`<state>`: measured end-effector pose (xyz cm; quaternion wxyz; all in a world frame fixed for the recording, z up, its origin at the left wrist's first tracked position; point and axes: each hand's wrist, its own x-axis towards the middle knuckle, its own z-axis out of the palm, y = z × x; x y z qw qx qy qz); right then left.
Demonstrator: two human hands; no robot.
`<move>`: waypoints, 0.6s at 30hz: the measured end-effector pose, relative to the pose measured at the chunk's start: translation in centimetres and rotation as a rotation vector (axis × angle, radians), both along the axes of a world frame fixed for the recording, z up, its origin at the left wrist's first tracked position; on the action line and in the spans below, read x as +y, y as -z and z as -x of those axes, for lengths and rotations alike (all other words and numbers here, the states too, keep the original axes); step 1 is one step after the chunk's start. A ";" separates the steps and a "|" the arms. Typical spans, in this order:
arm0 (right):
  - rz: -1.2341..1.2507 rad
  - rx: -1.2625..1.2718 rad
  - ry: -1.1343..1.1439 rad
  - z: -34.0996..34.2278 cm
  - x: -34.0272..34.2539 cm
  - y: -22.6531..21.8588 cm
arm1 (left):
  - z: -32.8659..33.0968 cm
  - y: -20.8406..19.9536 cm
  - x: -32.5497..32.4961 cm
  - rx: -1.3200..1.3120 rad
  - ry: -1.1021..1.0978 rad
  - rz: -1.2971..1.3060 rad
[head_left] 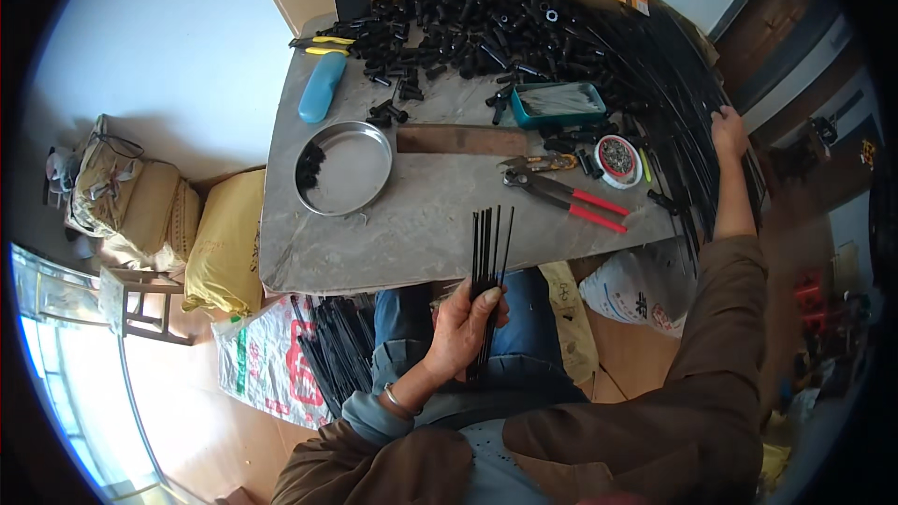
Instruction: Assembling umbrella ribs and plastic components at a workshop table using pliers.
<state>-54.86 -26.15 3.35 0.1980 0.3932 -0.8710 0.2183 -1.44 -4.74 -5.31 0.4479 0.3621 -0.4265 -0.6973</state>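
Grey table [421, 243], heap of black fittings [477, 33] at its far side, long black rods [678, 84] along its right, left hand [465, 320] gripping a bunch of thin black rods [484, 248] by the near edge, right hand [730, 134] at the long rods, finger grip unclear

Jacket [716, 337]: brown, long-sleeved, parted at the front. Shirt [486, 454]: grey-blue, dark specks on the chest; matching cuff [371, 419] beyond the left jacket sleeve. Trousers [526, 323]: blue denim. Left hand [468, 320]: bare, silver-toned bangle [397, 400] at wrist. Right hand [730, 136]: bare.
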 end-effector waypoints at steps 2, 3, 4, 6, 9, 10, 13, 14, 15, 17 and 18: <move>0.117 0.034 -0.117 -2.2 0.3 0.0 | 0.1 -0.5 0.0 -0.020 -0.012 0.008; 0.184 0.020 -0.290 -2.6 -0.2 -0.2 | 0.5 -0.4 0.0 -0.039 0.003 0.000; 0.253 0.001 -0.469 -3.6 -0.7 -0.1 | 0.8 -0.3 0.0 -0.045 0.011 0.001; 0.241 -0.254 -0.748 -12.7 -1.6 -1.0 | 0.8 -0.1 0.0 -0.066 -0.011 0.015; -0.097 -0.276 -1.113 -21.4 -2.5 -0.9 | 1.1 -0.4 0.3 -0.052 -0.014 0.024; -0.134 -0.210 -1.126 -24.0 -2.5 -0.6 | 1.1 -0.4 0.5 -0.060 -0.019 0.023; -0.279 -0.098 -1.078 -25.9 -3.3 0.7 | 1.7 -0.6 0.7 -0.087 -0.018 0.058; -0.335 -0.034 -1.052 -26.4 -3.6 1.1 | 1.7 -0.7 0.8 -0.090 -0.026 0.050; -0.327 0.029 -1.051 -26.4 -3.8 1.2 | 1.7 -0.9 0.8 -0.089 -0.015 0.060; -0.254 0.029 -1.084 -26.4 -4.0 1.1 | 1.4 -1.0 0.7 -0.093 -0.011 0.057; -0.244 0.058 -1.078 -26.3 -4.1 1.3 | 1.2 -1.0 0.8 -0.092 -0.021 0.051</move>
